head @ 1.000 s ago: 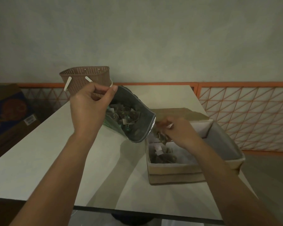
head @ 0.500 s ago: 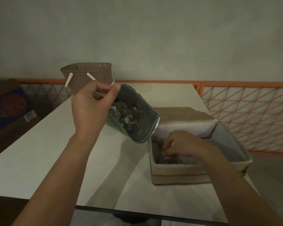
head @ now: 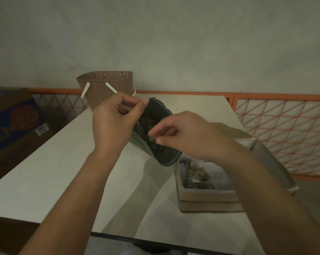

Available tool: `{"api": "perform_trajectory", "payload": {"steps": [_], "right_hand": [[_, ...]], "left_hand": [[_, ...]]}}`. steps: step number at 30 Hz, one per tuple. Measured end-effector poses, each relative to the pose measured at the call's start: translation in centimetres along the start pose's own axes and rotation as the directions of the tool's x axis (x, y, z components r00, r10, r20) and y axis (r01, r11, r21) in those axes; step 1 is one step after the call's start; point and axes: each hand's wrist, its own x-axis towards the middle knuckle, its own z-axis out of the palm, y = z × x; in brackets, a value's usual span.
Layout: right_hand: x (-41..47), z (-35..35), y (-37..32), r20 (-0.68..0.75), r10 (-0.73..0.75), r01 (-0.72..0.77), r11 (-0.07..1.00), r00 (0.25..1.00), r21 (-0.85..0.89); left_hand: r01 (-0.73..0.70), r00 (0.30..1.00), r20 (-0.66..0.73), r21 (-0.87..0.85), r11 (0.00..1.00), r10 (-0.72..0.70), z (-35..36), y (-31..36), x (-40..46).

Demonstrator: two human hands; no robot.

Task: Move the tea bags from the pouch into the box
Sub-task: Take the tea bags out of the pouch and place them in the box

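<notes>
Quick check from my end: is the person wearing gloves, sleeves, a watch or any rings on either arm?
No. The left hand and right hand are bare, with no gloves, rings or watch visible. Both forearms are uncovered as far as the frame edge, so no sleeves show.

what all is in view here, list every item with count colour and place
pouch: one, dark with a green side, held tilted above the table, mouth toward the box
tea bags: a pile, brownish with pale tags, in the box; more inside the pouch, count unclear
box: one, beige with a pale lining, on the table's right side
basket: one, brown perforated with white handles, at the table's far edge
table: one, off-white
cardboard carton: one, blue and brown, far left beside the table
railing: orange lattice, behind the table
left hand: pinches the pouch's upper rim
right hand: at the pouch mouth, fingertips pinching a tea bag tag
</notes>
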Motion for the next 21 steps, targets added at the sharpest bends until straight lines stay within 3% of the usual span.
{"api": "perform_trajectory", "payload": {"steps": [4,7,15,21], "right_hand": [[4.5,2.9,1.6,0.085,0.093,-0.055,0.927,0.992,-0.371],[6.4,3.7,2.3,0.096,0.165,-0.091,0.847,0.982,-0.524],[8.0,4.8,3.3,0.098,0.222,-0.132,0.821,0.970,-0.555],[6.9,3.7,3.9,-0.008,0.118,-0.106,0.858,0.993,-0.502]], "left_hand": [[-0.010,1.000,-0.011,-0.007,1.000,0.010,0.2,-0.3,0.0],[-0.026,1.000,-0.008,0.004,1.000,0.026,0.2,-0.4,0.1],[-0.037,0.999,-0.001,-0.001,0.999,0.037,0.2,-0.3,0.0],[-0.029,1.000,-0.004,-0.014,0.999,0.029,-0.1,-0.4,0.0]]}}
